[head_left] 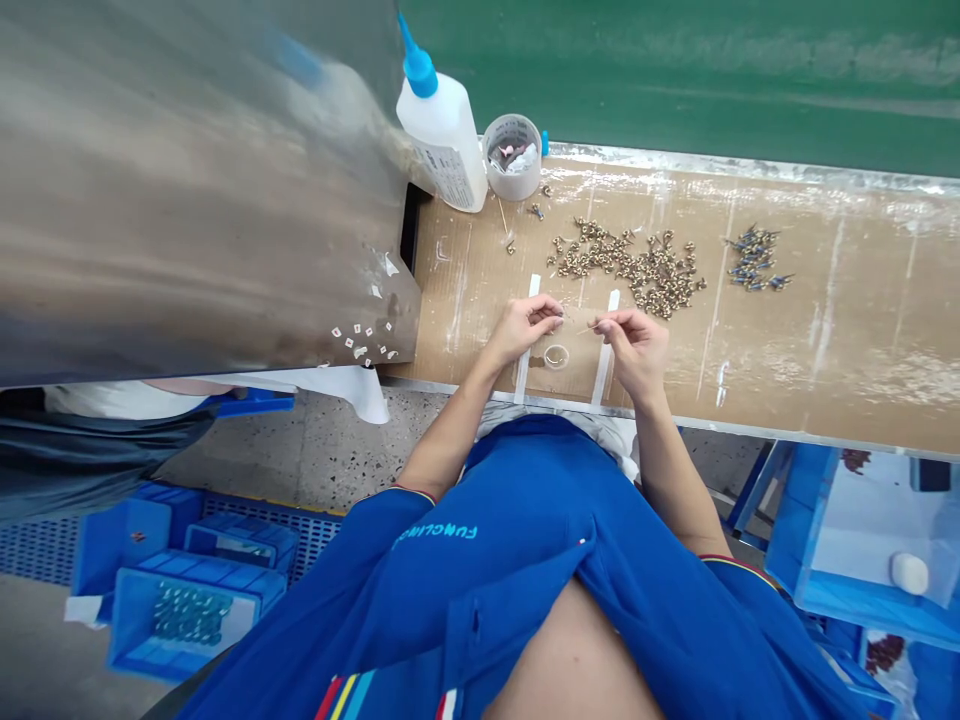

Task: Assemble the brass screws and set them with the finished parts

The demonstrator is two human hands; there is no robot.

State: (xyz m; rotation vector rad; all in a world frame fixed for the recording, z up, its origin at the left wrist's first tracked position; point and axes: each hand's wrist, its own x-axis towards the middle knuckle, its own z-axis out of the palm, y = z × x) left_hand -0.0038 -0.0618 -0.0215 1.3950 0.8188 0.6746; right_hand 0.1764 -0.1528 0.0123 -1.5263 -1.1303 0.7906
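Observation:
My left hand [527,327] is closed, thumb and fingertips pinched together. Whatever sits in that pinch is too small to make out. Across from it, my right hand [637,350] grips a thin pale stick [587,329], whose tip points toward the left fingertips. Just below both hands, a small round clear dish [556,357] rests on the cardboard between two white tape strips [606,345]. Beyond the hands lies a spread pile of small brass-coloured metal parts [664,275]. Farther right is a smaller group of similar parts with blue pieces [754,258].
A white bottle with a blue nozzle [446,140] stands at the back left beside a tape roll [514,185] holding scraps. A metal panel [225,220] borders the left side, with small white bits on it. Blue bins [195,610] sit below; another person's leg shows at left.

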